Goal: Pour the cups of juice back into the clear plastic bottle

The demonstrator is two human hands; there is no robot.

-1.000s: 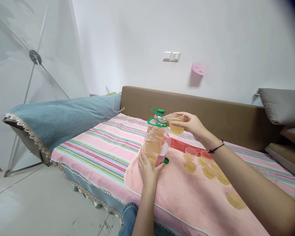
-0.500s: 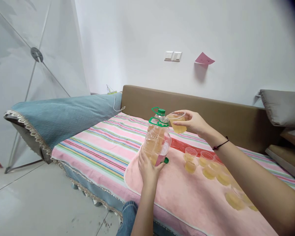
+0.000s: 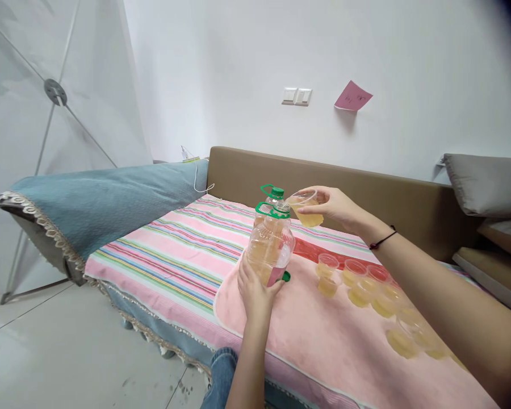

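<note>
My left hand is wrapped round the lower part of a clear plastic bottle with a green ring handle, its mouth uncapped and yellowish liquid inside. Held between the fingers and thumb of my right hand is a clear plastic cup of pale yellow liquid, its rim tilted towards the bottle's mouth. Behind the first bottle stands another, with a green cap. A loose green cap lies beside the front bottle. Several filled cups stand in rows below my right forearm.
A pink mat lies over the striped cover, with a red strip behind the cups. The brown backrest runs along the wall. Grey cushions are stacked at right, and a blue-draped armrest bounds the left.
The cup in my right hand is tipped further towards the bottle's mouth. My left hand keeps its hold on the bottle. The whole view has shifted slightly.
</note>
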